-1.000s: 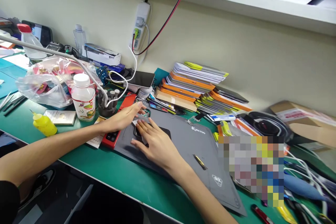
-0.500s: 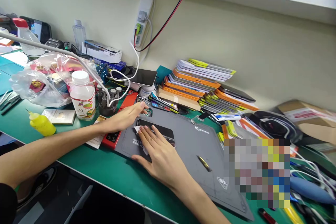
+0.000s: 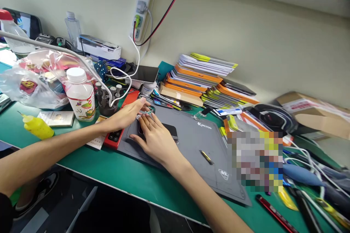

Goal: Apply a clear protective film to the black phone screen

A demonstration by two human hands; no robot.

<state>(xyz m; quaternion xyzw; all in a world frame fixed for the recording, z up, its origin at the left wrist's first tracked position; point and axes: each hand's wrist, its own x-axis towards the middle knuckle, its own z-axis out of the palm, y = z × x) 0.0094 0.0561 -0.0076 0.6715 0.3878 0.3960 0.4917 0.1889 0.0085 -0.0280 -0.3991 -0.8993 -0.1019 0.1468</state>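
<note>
A dark phone (image 3: 171, 131) lies on a grey work mat (image 3: 197, 145) on the green bench. My right hand (image 3: 154, 138) lies flat on the phone's left part, fingers stretched out and spread, with a bit of white cloth or paper showing at the fingertips. My left hand (image 3: 128, 114) rests at the mat's far left corner, fingers extended toward a small green part (image 3: 149, 111) beside the phone. I cannot tell whether the left hand pinches anything.
A red device (image 3: 120, 129) lies left of the mat. A white bottle (image 3: 80, 94), a yellow squeeze bottle (image 3: 37, 125) and a plastic bag (image 3: 35, 78) stand at the left. Stacked phone cases (image 3: 202, 80) sit behind the mat. Tweezers (image 3: 205, 156) lie on it. Cables and tools crowd the right.
My right hand has slid forward along the phone toward the mat's far corner, covering more of it. The camera has shifted slightly right and down. My left hand stays in place.
</note>
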